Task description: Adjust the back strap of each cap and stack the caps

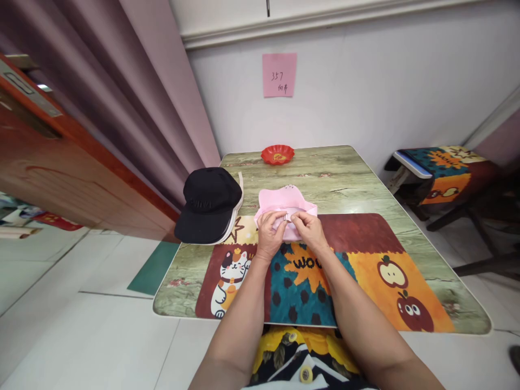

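A pink cap (280, 198) lies on the near middle of the table, its strap and small buckle towards me. My left hand (271, 233) pinches the strap just left of the buckle. On the buckle's right side, my right hand (309, 228) pinches the other part of the strap. Both hands' fingertips nearly meet at the buckle. A black cap (209, 203) rests to the left, on top of a whitish cap whose edge (233, 225) shows beneath it.
The wood-patterned table (333, 173) bears a colourful mat (357, 233) and, at the back, a red scalloped dish (277, 155). A pink note (279, 75) is on the wall. A stool (442, 168) stands right; a purple curtain (162, 97) hangs left.
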### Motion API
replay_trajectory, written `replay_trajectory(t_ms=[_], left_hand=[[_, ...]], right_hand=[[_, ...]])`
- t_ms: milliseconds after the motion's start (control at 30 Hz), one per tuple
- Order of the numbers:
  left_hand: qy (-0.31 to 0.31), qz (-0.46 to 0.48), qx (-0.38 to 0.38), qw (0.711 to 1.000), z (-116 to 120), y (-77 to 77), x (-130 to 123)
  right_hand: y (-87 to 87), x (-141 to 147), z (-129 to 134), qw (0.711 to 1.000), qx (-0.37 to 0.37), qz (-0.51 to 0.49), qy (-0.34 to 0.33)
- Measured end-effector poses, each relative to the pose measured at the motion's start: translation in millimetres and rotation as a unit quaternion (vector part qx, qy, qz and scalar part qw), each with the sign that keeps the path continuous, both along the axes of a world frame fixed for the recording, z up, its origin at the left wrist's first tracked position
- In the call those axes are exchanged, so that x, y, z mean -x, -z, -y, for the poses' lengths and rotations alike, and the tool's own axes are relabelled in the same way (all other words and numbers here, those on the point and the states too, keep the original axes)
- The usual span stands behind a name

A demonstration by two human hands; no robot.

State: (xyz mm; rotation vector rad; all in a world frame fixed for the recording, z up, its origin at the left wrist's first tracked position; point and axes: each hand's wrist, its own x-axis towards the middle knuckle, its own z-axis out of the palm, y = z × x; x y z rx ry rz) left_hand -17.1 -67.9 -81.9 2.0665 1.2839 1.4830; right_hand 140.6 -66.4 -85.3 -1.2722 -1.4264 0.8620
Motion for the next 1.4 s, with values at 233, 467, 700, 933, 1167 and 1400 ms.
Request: replay_trajectory(t_ms=[233, 467, 700, 933, 1167, 1400], left_hand=[[0.005, 0.001, 0.007, 1.000, 1.0, -0.4, 1.2], [0.003, 0.001, 0.017, 1.000, 0.8, -0.7, 1.0], [0.019, 0.007, 0.024, 0.999, 0.4, -2.4, 2.3], [0.018, 0.007, 0.028, 0.999, 0.6, -1.7, 2.8], [0.006, 0.004, 0.027, 1.000, 0.4, -1.5, 1.5], [0.007, 0.004, 0.033, 0.999, -1.3, -0.2, 1.7]], right_hand=[[0.7, 0.1, -0.9, 0.999, -0.023, 0.022, -0.013], [4.0, -0.1, -3.6, 0.999, -0.022, 0.007, -0.027], [-0.2, 0.7, -1.6, 0.999, -0.029, 0.008, -0.017], [-0.9, 2.3, 0.4, 1.000, -0.024, -0.001, -0.010], [2.9, 3.3, -1.6, 0.998, 0.008, -0.053, -0.022], [1.4, 2.2, -4.3, 0.987, 0.056, -0.132, -0.071]])
